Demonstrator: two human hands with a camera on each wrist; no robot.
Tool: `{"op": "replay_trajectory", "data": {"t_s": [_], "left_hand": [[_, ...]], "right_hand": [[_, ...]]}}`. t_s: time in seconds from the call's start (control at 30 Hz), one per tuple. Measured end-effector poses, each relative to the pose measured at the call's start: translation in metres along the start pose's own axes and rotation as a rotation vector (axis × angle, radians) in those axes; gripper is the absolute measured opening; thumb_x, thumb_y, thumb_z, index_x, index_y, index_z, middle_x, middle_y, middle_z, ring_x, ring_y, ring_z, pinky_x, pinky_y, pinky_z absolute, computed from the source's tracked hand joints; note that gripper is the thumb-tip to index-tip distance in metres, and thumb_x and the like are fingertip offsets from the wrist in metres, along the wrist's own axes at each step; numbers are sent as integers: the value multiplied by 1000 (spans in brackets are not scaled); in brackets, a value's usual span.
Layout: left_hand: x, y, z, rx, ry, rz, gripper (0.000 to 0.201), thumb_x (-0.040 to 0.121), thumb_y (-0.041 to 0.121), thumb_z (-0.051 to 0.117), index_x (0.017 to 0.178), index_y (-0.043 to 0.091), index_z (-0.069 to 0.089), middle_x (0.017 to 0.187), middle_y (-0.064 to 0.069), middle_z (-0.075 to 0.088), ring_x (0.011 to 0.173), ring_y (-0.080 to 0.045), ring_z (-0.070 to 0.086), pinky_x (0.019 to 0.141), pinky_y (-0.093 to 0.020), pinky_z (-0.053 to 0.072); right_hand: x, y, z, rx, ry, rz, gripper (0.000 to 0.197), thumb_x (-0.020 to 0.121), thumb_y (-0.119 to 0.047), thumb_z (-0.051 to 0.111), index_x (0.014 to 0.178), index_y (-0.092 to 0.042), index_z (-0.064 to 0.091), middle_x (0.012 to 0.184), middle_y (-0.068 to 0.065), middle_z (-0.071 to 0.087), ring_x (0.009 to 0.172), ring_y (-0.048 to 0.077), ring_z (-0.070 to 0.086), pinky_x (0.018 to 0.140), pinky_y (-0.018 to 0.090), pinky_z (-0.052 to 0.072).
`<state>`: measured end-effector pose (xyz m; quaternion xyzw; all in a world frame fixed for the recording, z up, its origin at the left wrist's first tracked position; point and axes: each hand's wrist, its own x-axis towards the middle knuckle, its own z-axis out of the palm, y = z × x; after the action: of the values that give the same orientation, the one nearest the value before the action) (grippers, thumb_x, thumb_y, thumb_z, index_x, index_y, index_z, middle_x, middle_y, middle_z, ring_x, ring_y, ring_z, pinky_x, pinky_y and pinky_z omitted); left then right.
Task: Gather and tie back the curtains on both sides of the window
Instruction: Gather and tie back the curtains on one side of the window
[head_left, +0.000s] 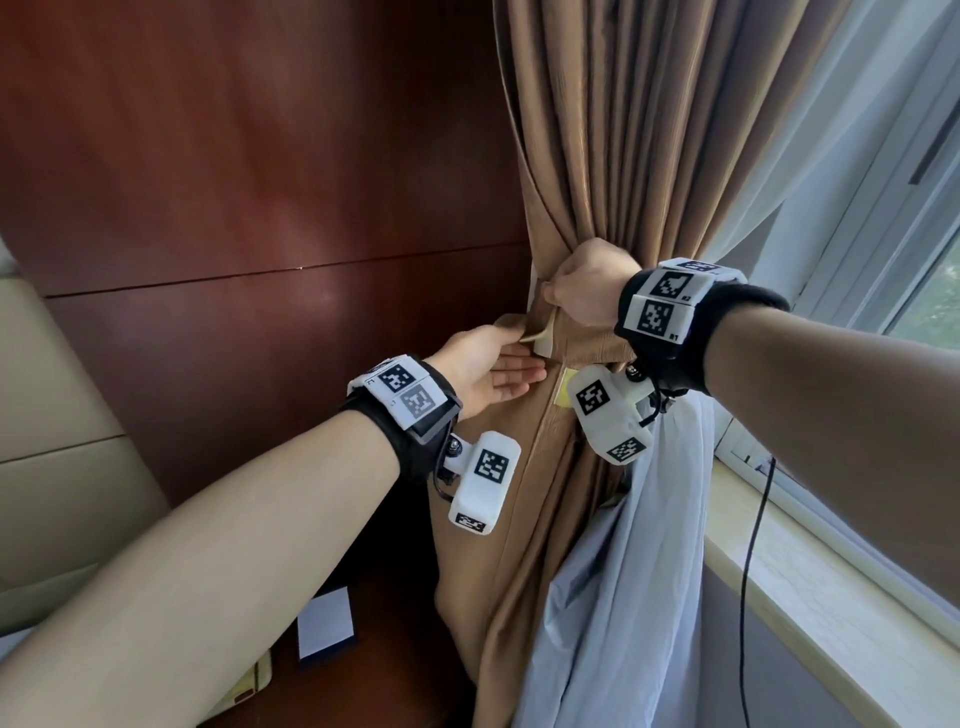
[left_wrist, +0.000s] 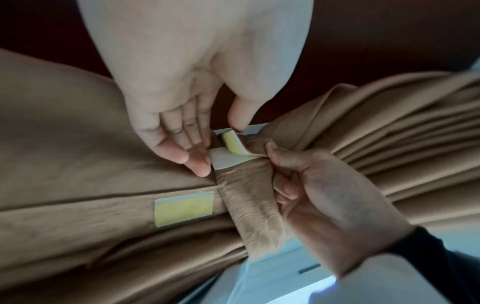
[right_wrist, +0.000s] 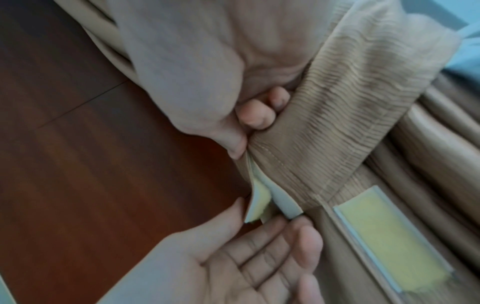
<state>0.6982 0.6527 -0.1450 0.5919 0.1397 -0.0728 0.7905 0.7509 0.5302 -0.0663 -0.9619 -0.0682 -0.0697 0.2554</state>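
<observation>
Gripping the tie-back strap (left_wrist: 249, 197) around the bunched brown curtain (head_left: 587, 156), the right hand (head_left: 587, 291) keeps it cinched; the left hand (head_left: 488, 369), fingers straight, steadies the fastening tabs (left_wrist: 228, 156) for joining.

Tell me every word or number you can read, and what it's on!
"R2": upper white square-code tag on the black right wristband.
"R1": lower white square-code tag on that wristband.
White tags on the black left wristband: tiny marks, too small to read.
Tan fabric tie-back band: no text.
</observation>
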Motion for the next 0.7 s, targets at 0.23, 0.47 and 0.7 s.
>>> {"op": "replay_trajectory", "data": {"t_s": [0.23, 0.47, 0.7], "left_hand": [[0, -3, 14, -158, -38, -48, 22, 107, 16, 51, 124, 4, 59, 87, -10, 63, 74, -19, 59, 66, -31, 46], [9, -7, 12, -116, -131, -106, 18, 105, 20, 54, 92, 8, 57, 71, -3, 52, 56, -13, 48, 54, -24, 38], [15, -20, 10, -141, -190, 1, 18, 107, 18, 50, 90, 19, 55, 68, 3, 48, 53, -9, 42, 48, -21, 29]], "right_hand": [[3, 10, -5, 31, -44, -36, 30, 99, -29, 68, 119, -6, 70, 116, 12, 72, 108, 28, 68, 77, 31, 50], [9, 19, -2, 54, -38, -28, 31, 99, -29, 68, 118, -5, 71, 106, 10, 68, 94, 23, 62, 73, 29, 45], [16, 22, -1, 148, -46, 17, 12, 102, -24, 62, 101, -11, 63, 88, 6, 62, 90, 24, 63, 61, 24, 45]]}}
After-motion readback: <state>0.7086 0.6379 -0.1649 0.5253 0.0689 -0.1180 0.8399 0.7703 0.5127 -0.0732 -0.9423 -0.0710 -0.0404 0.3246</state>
